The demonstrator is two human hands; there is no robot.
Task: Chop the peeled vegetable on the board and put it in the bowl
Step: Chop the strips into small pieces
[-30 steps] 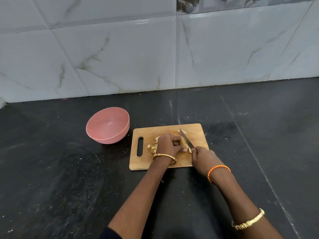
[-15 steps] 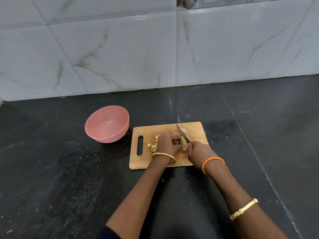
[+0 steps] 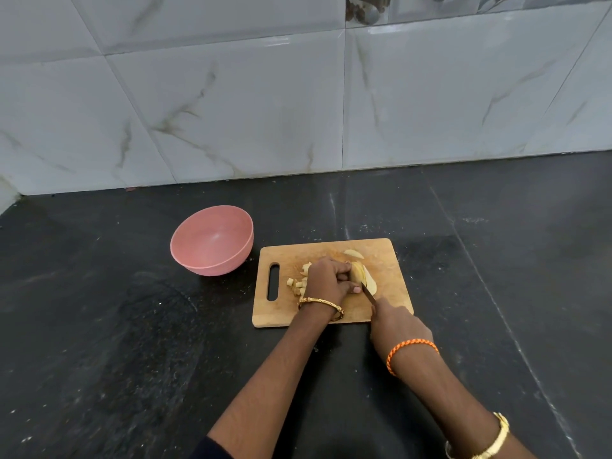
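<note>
Wooden chopping board (image 3: 390,260) is lying flat on the black stone bench (image 3: 116,342), slot handle at its 9 o'clock end. Left hand (image 3: 326,279) is curling over the peeled vegetable (image 3: 357,271) near the board's centre, fingers bent and pinning it down, thumb tip pointing toward 3 o'clock just beside the blade. Vegetable is pale yellow, partly hidden under the fingers; long slices (image 3: 370,279) are fanning out at its 3 o'clock side. One loose wedge (image 3: 353,254) is lying at 12 o'clock of the hand, apart from the rest. Small diced cubes (image 3: 295,283) are sitting at 9 o'clock of the left hand, between it and the handle slot.

Right hand (image 3: 397,326) is clenching the knife (image 3: 368,293) handle at the board's 5 o'clock edge; handle itself is hidden in the fist. Only a short stretch of blade is showing, tip angled toward 11 o'clock and touching the vegetable by the left thumb.

Pink bowl (image 3: 185,256) is standing upright on the bench at 10 o'clock of the board, near but not touching it; its inside is looking bare pink.

Gold bangle (image 3: 319,302) is on the left wrist, orange braided band (image 3: 410,346) on the right wrist, a second gold bangle (image 3: 496,438) further up the right forearm. White marble-look wall tiles (image 3: 231,111) are running along the bench's 12 o'clock edge.
</note>
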